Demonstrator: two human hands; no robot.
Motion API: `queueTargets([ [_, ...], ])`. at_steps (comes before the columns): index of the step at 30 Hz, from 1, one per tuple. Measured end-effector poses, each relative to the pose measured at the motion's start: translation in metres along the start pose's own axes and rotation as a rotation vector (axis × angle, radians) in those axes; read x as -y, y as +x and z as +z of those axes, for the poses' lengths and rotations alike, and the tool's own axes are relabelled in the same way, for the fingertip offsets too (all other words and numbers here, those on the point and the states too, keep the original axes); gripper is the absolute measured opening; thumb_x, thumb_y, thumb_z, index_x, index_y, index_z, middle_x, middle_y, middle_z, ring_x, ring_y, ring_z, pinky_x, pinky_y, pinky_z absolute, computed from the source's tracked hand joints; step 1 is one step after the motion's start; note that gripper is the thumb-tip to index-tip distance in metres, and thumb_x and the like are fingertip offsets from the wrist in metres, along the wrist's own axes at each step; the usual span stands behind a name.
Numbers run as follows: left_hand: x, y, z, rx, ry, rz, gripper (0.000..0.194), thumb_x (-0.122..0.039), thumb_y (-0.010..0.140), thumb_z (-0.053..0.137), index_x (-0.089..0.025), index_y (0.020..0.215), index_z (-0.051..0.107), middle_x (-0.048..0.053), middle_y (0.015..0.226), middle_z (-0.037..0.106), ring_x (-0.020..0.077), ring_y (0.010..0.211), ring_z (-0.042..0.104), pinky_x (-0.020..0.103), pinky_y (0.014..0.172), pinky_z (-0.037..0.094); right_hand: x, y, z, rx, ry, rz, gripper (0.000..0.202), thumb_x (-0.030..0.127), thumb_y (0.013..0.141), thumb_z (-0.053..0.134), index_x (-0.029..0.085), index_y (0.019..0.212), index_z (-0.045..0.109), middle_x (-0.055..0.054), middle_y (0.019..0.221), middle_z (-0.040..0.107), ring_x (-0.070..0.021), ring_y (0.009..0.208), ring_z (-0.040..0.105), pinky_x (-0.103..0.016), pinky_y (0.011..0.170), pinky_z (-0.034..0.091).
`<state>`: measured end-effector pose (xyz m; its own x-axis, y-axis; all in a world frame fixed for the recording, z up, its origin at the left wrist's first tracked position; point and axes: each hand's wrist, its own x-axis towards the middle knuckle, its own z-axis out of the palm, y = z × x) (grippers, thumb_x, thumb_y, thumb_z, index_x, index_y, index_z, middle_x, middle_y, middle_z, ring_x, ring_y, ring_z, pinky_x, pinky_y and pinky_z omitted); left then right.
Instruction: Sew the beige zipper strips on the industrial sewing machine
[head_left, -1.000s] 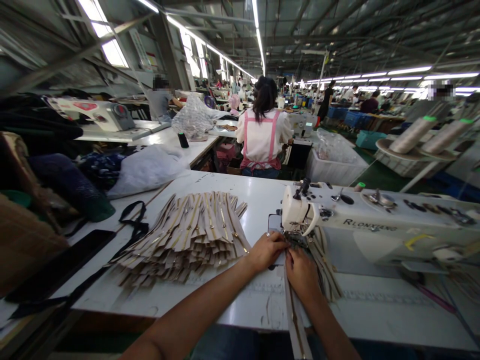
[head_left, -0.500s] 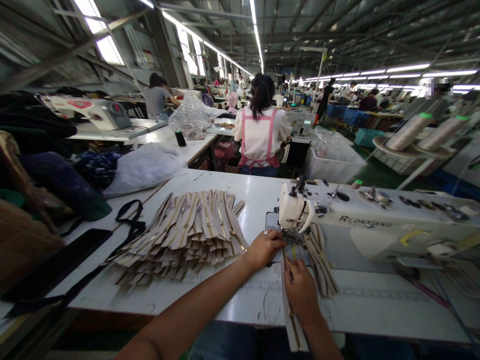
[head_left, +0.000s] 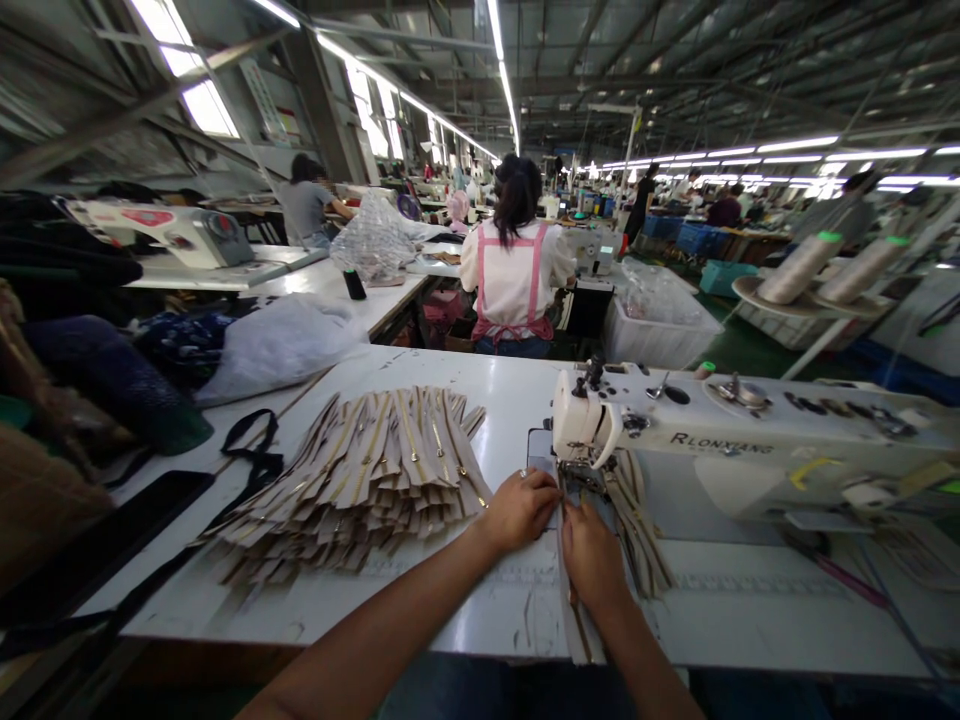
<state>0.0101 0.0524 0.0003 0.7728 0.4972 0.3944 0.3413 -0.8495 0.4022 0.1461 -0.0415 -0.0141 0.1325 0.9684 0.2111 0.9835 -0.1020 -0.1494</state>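
A beige zipper with gold teeth (head_left: pixel 568 590) runs from the needle area of the white sewing machine (head_left: pixel 589 420) down past the table's front edge. My left hand (head_left: pixel 525 508), wearing a ring, pinches the zipper's upper part just in front of the presser foot. Close beside it, my right hand (head_left: pixel 592 555) has closed its fingers on the same strip a little lower. The fingertips partly hide the strip. To the left, many similar zippers lie in a fanned pile (head_left: pixel 375 470). More zippers (head_left: pixel 641 530) hang together to the right of the needle.
A black strap (head_left: pixel 255 450) and a dark flat tray (head_left: pixel 112 545) lie at the left, near a white plastic bag (head_left: pixel 285 340). Thread cones (head_left: pixel 802 265) stand at the right. A person in a pink-trimmed apron (head_left: pixel 514 270) sits ahead, by a white crate (head_left: pixel 660 325).
My left hand has drawn back slightly from the presser foot. My right hand has moved up closer to it, and the zipper's lower end has risen. The view has shifted a little.
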Motion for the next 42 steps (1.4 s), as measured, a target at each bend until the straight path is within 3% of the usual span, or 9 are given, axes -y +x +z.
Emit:
queueTargets([
  [9, -0.001, 0.000, 0.000, -0.001, -0.002, -0.043, 0.024, -0.020, 0.092, 0.050, -0.020, 0.108, 0.069, 0.007, 0.095, 0.063, 0.0213, 0.091, 0.056, 0.035, 0.083, 0.047, 0.002, 0.020, -0.002, 0.123, 0.003, 0.077, 0.038, 0.017, 0.097, 0.035, 0.016, 0.127, 0.058, -0.011, 0.111, 0.068, -0.0186, 0.085, 0.070, -0.025, 0.064, 0.049],
  [31, -0.007, 0.001, -0.005, 0.050, 0.023, -0.091, 0.021, -0.020, 0.092, 0.050, -0.018, 0.103, 0.068, 0.008, 0.096, 0.061, 0.0217, 0.094, 0.055, 0.034, 0.087, 0.047, 0.005, 0.017, 0.003, 0.086, 0.016, 0.090, 0.041, 0.019, 0.097, 0.033, 0.016, 0.130, 0.056, -0.011, 0.112, 0.067, -0.0189, 0.083, 0.069, -0.027, 0.065, 0.049],
  [37, -0.015, 0.001, -0.003, 0.089, 0.048, -0.231, 0.021, -0.021, 0.091, 0.050, -0.018, 0.108, 0.062, 0.008, 0.101, 0.059, 0.0228, 0.097, 0.056, 0.034, 0.085, 0.048, 0.006, 0.016, 0.004, 0.063, 0.025, 0.082, 0.040, 0.019, 0.095, 0.037, 0.016, 0.129, 0.058, -0.011, 0.108, 0.069, -0.0193, 0.080, 0.070, -0.026, 0.063, 0.049],
  [42, -0.026, -0.005, 0.001, 0.132, 0.011, -0.452, 0.015, -0.014, 0.090, 0.046, -0.015, 0.101, 0.056, 0.009, 0.095, 0.058, 0.0217, 0.085, 0.059, 0.033, 0.077, 0.049, 0.002, 0.008, 0.011, -0.030, 0.208, -0.077, 0.039, 0.022, 0.096, 0.034, 0.016, 0.124, 0.061, -0.010, 0.104, 0.071, -0.0199, 0.087, 0.069, -0.029, 0.074, 0.053],
])
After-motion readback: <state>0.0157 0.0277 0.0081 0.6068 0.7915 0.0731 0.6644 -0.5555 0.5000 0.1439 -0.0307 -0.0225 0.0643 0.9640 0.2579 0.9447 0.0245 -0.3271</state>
